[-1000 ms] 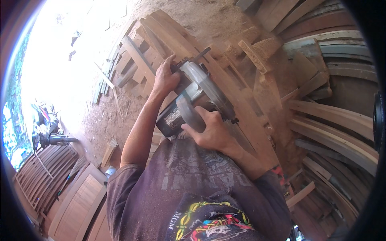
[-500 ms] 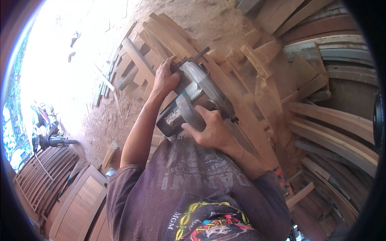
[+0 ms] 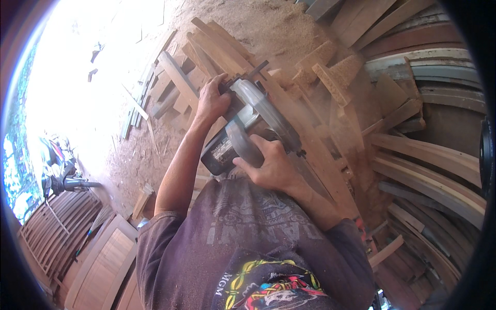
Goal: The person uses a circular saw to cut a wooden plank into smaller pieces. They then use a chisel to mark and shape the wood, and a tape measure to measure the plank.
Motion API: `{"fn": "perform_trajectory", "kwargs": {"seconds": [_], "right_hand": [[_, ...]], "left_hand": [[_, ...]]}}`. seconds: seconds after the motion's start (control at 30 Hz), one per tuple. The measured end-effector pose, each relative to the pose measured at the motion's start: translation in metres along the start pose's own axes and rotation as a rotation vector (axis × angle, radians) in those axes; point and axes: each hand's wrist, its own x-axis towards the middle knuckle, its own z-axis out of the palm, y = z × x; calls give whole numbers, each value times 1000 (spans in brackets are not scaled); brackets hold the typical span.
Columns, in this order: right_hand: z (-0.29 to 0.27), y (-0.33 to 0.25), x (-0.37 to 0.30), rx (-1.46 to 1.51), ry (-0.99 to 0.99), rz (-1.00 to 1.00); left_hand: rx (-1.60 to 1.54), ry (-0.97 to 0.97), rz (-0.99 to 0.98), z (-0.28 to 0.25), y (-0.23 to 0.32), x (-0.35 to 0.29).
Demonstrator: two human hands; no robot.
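- Gripping the saw [image 3: 253, 129] with both hands, you held it on a long plank [image 3: 310, 150] in the middle of the woodpile [image 3: 206, 67].
- Your right hand [image 3: 271, 168] was wrapped around the rear handle; your left hand [image 3: 212, 101] was clamped on the front knob.
- Loose offcuts [image 3: 330, 72] lay just beside the blade line; one could have caught and kicked the saw back at you.
- The plank rested on uneven scraps, so it might have shifted and pinched the blade.
- Sawdust [image 3: 268, 26] hung thick around the cut and could have hidden the line.
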Motion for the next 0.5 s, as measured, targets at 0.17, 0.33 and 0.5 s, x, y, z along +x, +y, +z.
{"fn": "perform_trajectory", "kwargs": {"seconds": [0.17, 0.33, 0.5], "right_hand": [[2, -1, 8, 5, -5, 1], [5, -2, 17, 4, -3, -9], [7, -5, 25, -1, 8, -29]], "left_hand": [[28, 12, -2, -4, -2, 8], [38, 50, 11, -9, -5, 14], [4, 6, -13, -16, -6, 20]]}}
